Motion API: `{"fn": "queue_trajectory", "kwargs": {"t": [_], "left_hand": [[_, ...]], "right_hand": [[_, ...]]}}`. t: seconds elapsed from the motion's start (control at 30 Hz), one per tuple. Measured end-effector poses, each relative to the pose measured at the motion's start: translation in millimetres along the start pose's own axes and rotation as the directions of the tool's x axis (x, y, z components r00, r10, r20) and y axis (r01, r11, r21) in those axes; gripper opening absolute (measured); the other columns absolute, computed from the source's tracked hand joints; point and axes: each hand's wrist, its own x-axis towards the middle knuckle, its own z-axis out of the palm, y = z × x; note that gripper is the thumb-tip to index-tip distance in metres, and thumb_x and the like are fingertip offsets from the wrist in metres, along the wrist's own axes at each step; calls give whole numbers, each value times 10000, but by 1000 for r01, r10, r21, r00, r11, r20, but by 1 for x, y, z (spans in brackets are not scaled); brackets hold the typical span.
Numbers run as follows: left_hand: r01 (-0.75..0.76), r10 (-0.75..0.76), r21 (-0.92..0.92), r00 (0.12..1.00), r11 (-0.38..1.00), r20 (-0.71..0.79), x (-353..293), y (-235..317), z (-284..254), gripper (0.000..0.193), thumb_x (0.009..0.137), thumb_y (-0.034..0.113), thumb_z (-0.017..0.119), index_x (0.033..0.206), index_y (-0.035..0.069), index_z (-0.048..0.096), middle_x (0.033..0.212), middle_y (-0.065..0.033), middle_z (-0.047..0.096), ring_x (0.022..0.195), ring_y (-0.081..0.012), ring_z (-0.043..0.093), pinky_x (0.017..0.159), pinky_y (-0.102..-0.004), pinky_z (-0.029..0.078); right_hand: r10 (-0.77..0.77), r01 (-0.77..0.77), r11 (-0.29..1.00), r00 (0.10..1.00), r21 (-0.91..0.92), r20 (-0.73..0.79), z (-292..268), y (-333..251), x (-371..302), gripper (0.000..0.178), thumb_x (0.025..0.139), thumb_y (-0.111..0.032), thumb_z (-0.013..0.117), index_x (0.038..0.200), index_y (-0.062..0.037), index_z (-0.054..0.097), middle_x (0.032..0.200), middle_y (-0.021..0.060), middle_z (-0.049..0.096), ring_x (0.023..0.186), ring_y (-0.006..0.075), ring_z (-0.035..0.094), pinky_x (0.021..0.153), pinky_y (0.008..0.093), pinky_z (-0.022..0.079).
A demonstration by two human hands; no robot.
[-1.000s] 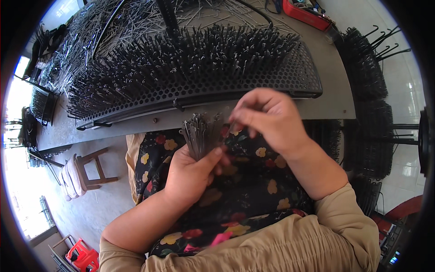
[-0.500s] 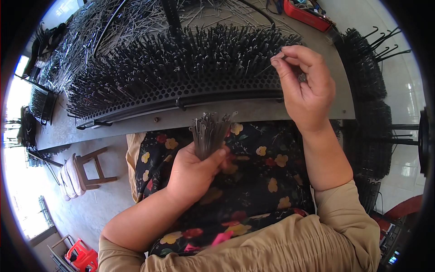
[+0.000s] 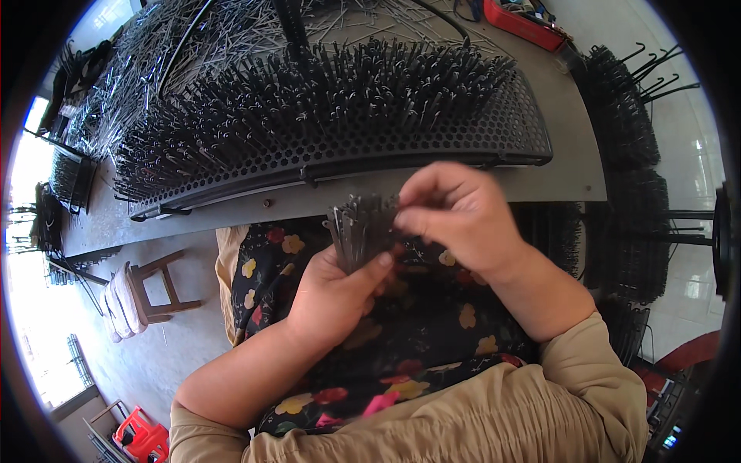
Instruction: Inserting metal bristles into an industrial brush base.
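A bundle of thin dark metal rods with looped ends (image 3: 356,228) stands upright over my lap, and my left hand (image 3: 332,293) is wrapped round its lower part. My right hand (image 3: 463,220) is at the bundle's upper right edge, thumb and forefinger pinched together on the looped end of a rod; the fingertips are slightly blurred. Beyond both hands, a long black perforated rack (image 3: 432,148) lies on the table. Many dark hooked rods (image 3: 309,100) stand packed in its holes, while bare holes show at its right end.
Loose metal rods (image 3: 224,38) lie heaped at the back of the grey table (image 3: 571,139). A red box (image 3: 525,27) sits at the far right. Racks of dark hooks (image 3: 625,231) hang to the right. A wooden stool (image 3: 158,289) with cloth stands at left, near a red plastic chair (image 3: 143,436).
My right hand has moved down and left from above the rack's right end to the bundle. The thin rod it held there is no longer in its fingers. The left hand stays in place.
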Motion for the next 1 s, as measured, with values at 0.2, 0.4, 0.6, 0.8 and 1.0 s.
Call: {"fn": "queue_trajectory", "kwargs": {"t": [0.2, 0.4, 0.6, 0.8, 1.0], "left_hand": [[-37, 38, -45, 999, 998, 15, 0, 2, 1, 116, 967, 133, 548, 1065, 73, 552, 749, 11, 570, 574, -33, 459, 451, -182, 352], [-38, 38, 10, 998, 999, -52, 3, 2, 2, 136, 947, 121, 576, 1057, 41, 559, 794, -59, 596, 610, -109, 528, 429, -209, 364], [-14, 19, 64, 998, 998, -68, 3, 3, 2, 122, 959, 123, 546, 1059, 54, 545, 788, -8, 596, 612, -46, 509, 447, -187, 378], [12, -7, 60, 997, 998, -83, 4, 6, 3, 116, 957, 125, 551, 1051, 58, 553, 787, -5, 596, 605, -43, 499, 450, -187, 380], [-12, 7, -66, 997, 998, -74, 1, 5, 1, 117, 962, 143, 556, 1043, 61, 580, 782, 8, 593, 600, -36, 487, 461, -180, 379]], "right_hand": [[-365, 365, 929, 865, -65, -345, -28, -23, 14, 156, 865, -4, 658, 992, -7, 568, 865, 99, 697, 660, 81, 605, 575, 182, 469], [-853, 621, 506, 463, -599, -241, -59, -36, 29, 118, 829, 80, 680, 922, 33, 625, 810, 68, 696, 770, 98, 657, 708, 205, 529], [-880, 536, 385, 457, -751, -125, -52, -39, 38, 95, 777, 21, 739, 830, -15, 670, 753, 55, 690, 674, 99, 644, 624, 206, 510], [-869, 504, 42, 445, -863, 217, -55, -30, 58, 119, 710, -7, 759, 792, -55, 688, 795, 60, 686, 726, 232, 638, 698, 326, 500], [-572, 412, 757, 793, -507, -210, -12, -2, 8, 122, 787, -25, 731, 898, -28, 678, 881, 62, 687, 765, 148, 636, 722, 275, 507]]}}
